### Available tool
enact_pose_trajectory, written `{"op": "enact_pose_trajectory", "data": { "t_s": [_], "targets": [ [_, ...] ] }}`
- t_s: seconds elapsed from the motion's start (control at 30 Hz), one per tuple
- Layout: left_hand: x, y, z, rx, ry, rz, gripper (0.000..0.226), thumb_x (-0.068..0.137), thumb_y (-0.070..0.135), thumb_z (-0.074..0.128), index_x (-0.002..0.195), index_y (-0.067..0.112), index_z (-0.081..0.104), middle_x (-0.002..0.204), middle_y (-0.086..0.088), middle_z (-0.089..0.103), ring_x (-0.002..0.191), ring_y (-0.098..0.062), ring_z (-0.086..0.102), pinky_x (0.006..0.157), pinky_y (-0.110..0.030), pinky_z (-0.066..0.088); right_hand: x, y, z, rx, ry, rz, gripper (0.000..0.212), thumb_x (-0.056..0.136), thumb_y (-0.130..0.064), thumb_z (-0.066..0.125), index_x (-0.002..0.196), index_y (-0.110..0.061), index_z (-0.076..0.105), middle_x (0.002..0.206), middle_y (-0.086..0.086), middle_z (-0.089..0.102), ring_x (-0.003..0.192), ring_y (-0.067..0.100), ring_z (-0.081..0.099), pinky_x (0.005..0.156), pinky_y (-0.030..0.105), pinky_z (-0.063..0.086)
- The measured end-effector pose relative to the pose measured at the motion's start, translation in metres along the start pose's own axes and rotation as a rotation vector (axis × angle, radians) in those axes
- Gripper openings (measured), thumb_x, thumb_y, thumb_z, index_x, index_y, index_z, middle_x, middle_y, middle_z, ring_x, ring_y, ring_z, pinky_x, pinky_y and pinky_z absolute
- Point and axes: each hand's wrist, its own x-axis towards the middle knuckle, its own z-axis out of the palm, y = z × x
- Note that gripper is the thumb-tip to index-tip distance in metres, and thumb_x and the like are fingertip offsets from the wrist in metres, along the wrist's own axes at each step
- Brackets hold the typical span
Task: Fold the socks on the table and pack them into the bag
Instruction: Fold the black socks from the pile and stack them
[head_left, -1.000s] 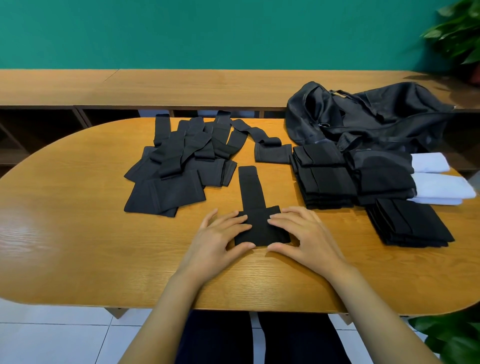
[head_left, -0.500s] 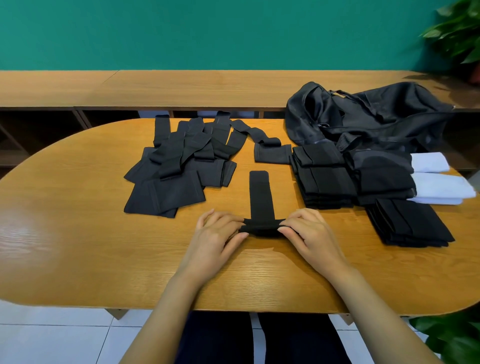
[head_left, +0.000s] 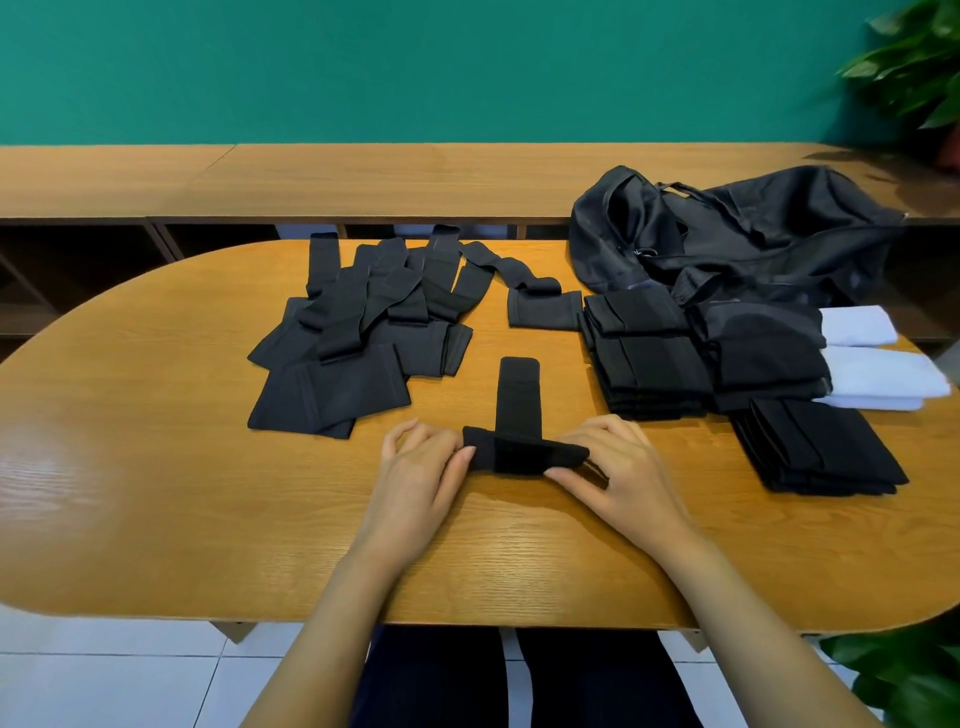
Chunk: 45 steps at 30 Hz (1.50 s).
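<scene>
Oval wooden table (head_left: 156, 493): loose black socks (head_left: 358, 338) heaped left, folded stacks (head_left: 649, 358) and white cloth (head_left: 878, 364) right, bag (head_left: 727, 234) behind, one sock (head_left: 519, 395) in front.

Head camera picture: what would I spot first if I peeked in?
The left hand and right hand pinch a half-rolled black sock in the near middle. Behind it on the left sprawls a messy sock pile; on the right sit neat folded stacks before a black bag.
</scene>
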Motion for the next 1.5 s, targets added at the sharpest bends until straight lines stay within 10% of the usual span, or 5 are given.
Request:
{"op": "enact_pose_trajectory", "data": {
  "t_s": [0.23, 0.37, 0.7, 1.0, 1.5],
  "targets": [
    [0.000, 0.000, -0.001, -0.086, -0.039, -0.027, 0.037, 0.095, 0.047, 0.045, 0.122, 0.024, 0.057, 0.097, 0.017, 0.058, 0.111, 0.017, 0.038, 0.115, -0.042, 0.024, 0.000, 0.000, 0.002, 0.090, 0.040, 0.124, 0.041, 0.091, -0.051, 0.045, 0.121, -0.028, 0.061, 0.100, -0.017, 0.058, 0.100, 0.007, 0.051, 0.086, 0.032, 0.047],
    [0.000, -0.006, 0.002, -0.152, -0.046, -0.034, 0.068, 0.096, 0.037, 0.051, 0.154, 0.035, 0.015, 0.090, 0.016, 0.062, 0.104, 0.001, 0.054, 0.115, -0.023, 0.014, 0.000, -0.003, 0.001, 0.150, 0.038, 0.179, 0.056, 0.090, -0.056, 0.047, 0.141, -0.039, 0.032, 0.078, -0.015, 0.061, 0.092, 0.006, 0.054, 0.094, 0.015, 0.033],
    [-0.001, 0.001, -0.002, -0.205, -0.038, -0.077, 0.049, 0.096, 0.051, 0.041, 0.143, 0.042, 0.033, 0.093, 0.017, 0.058, 0.107, 0.001, 0.047, 0.109, -0.027, 0.024, 0.002, -0.005, -0.002, -0.102, 0.037, 0.031, 0.038, 0.093, -0.041, 0.049, 0.121, -0.019, 0.062, 0.088, -0.021, 0.043, 0.080, -0.001, 0.040, 0.075, 0.023, 0.040],
    [0.024, 0.004, 0.003, 0.003, -0.285, 0.096, 0.047, 0.103, 0.047, 0.027, 0.147, 0.034, 0.039, 0.151, 0.022, 0.033, 0.143, 0.005, 0.013, 0.118, -0.030, 0.004, 0.004, -0.004, 0.003, -0.136, -0.160, 0.041, 0.051, 0.095, -0.056, 0.041, 0.135, -0.028, 0.056, 0.143, -0.011, 0.049, 0.136, 0.007, 0.035, 0.111, 0.030, 0.023],
    [0.001, 0.001, -0.005, -0.021, -0.355, 0.116, 0.076, 0.083, 0.075, 0.050, 0.148, 0.039, 0.032, 0.154, 0.024, 0.026, 0.143, 0.009, 0.011, 0.120, -0.028, -0.001, 0.004, -0.002, 0.003, -0.096, -0.197, 0.039, 0.052, 0.096, -0.059, 0.032, 0.135, -0.033, 0.056, 0.145, -0.018, 0.046, 0.142, 0.001, 0.023, 0.115, 0.028, 0.015]
  ]
}}
